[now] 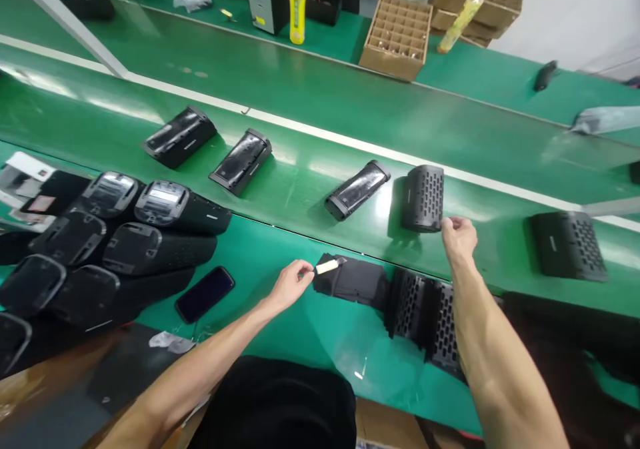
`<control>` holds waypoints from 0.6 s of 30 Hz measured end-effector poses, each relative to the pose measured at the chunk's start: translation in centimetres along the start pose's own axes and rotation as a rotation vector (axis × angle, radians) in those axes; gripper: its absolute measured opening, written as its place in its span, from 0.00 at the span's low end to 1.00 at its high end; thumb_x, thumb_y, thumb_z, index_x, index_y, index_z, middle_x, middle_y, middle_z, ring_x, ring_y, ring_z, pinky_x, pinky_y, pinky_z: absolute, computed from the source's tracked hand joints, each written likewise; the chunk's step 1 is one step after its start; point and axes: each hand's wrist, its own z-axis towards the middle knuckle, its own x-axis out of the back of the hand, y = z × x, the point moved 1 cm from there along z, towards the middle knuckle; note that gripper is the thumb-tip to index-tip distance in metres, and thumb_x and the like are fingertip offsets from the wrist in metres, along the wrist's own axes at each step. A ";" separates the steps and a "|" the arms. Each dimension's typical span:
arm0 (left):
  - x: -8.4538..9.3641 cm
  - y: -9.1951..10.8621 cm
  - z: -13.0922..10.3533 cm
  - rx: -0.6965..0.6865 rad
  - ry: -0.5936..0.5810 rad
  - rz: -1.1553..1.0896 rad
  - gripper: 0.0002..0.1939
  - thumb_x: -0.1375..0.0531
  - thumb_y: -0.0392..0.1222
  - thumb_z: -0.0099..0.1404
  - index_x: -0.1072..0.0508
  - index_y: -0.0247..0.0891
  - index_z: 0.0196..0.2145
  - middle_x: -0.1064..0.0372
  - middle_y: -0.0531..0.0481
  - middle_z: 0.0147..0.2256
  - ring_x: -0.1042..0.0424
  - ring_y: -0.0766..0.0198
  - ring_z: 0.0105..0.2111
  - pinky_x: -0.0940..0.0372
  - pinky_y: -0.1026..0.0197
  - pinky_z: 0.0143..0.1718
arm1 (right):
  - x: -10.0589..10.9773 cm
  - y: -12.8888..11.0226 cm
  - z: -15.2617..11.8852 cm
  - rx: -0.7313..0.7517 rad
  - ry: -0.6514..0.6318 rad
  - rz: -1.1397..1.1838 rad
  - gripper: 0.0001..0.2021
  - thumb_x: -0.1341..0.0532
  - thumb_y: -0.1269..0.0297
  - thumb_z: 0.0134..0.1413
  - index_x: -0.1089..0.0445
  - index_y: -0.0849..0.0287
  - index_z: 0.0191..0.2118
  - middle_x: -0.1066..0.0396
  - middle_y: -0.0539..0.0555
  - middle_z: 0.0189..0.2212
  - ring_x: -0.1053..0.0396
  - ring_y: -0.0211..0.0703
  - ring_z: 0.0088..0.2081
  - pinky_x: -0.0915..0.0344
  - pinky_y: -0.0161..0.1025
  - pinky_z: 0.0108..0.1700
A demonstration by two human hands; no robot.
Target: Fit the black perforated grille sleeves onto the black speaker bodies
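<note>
My right hand point(459, 237) is closed at the lower right corner of a black perforated housing point(424, 199), which stands on the green belt. My left hand point(293, 282) has thumb and fingers drawn together at the left end of a stack of black flat sheets point(363, 281); whatever its fingertips hold is too small to make out. On those sheets, right by the fingertips, lies a small cream-handled tool point(328, 266) with a dark tip. To the right of the stack are black perforated panels point(409, 302), partly behind my right forearm.
Several black housings lie along the belt point(295, 195), one point(567, 245) at the right. More black casings point(160, 245) are stacked at left beside a phone point(205, 294). Across the belt stand a yellow bottle point(298, 9) and a divided carton point(397, 35); a person is partly visible behind.
</note>
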 end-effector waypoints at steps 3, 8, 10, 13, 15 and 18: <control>-1.0 0.9 0.0 -0.060 -0.044 0.008 0.09 0.41 0.45 0.66 0.24 0.40 0.38 0.23 0.48 0.40 0.25 0.59 0.40 0.34 0.60 0.40 | 2.7 2.2 -5.6 0.018 -0.058 -0.016 0.22 0.43 0.48 0.58 0.23 0.63 0.41 0.23 0.61 0.34 0.28 0.50 0.37 0.35 0.45 0.45; -2.3 1.0 -1.2 -0.028 -0.108 -0.014 0.09 0.41 0.45 0.66 0.23 0.39 0.39 0.23 0.48 0.38 0.26 0.60 0.37 0.35 0.60 0.39 | 6.3 8.5 -20.3 -0.166 -0.169 -0.108 0.23 0.40 0.36 0.49 0.26 0.53 0.29 0.25 0.56 0.25 0.29 0.54 0.30 0.37 0.46 0.37; -3.1 1.1 -1.8 -0.011 -0.147 -0.034 0.10 0.41 0.46 0.66 0.23 0.39 0.39 0.23 0.49 0.37 0.26 0.61 0.36 0.36 0.61 0.38 | 6.0 10.1 -25.4 -0.271 -0.194 -0.088 0.26 0.40 0.33 0.48 0.26 0.53 0.29 0.25 0.56 0.24 0.29 0.54 0.28 0.37 0.46 0.35; -5.0 1.7 -2.5 0.000 -0.221 -0.114 0.11 0.40 0.47 0.66 0.24 0.38 0.38 0.24 0.50 0.34 0.27 0.62 0.35 0.36 0.61 0.37 | 3.5 10.1 -29.8 -0.229 -0.156 0.048 0.32 0.38 0.29 0.48 0.21 0.56 0.40 0.25 0.54 0.27 0.29 0.51 0.28 0.34 0.45 0.35; -6.1 2.3 -2.8 0.029 -0.279 -0.194 0.11 0.39 0.47 0.65 0.25 0.37 0.36 0.26 0.50 0.32 0.28 0.63 0.33 0.36 0.62 0.35 | 1.7 9.2 -30.8 -0.145 -0.050 0.105 0.35 0.39 0.29 0.50 0.19 0.59 0.43 0.25 0.55 0.31 0.29 0.48 0.28 0.33 0.45 0.36; -6.5 2.8 -3.1 0.084 -0.337 -0.319 0.14 0.35 0.51 0.63 0.26 0.36 0.36 0.28 0.50 0.30 0.29 0.64 0.31 0.35 0.63 0.32 | 1.0 8.4 -31.3 -0.108 0.105 0.145 0.34 0.44 0.32 0.58 0.18 0.61 0.40 0.26 0.58 0.34 0.30 0.46 0.29 0.32 0.44 0.38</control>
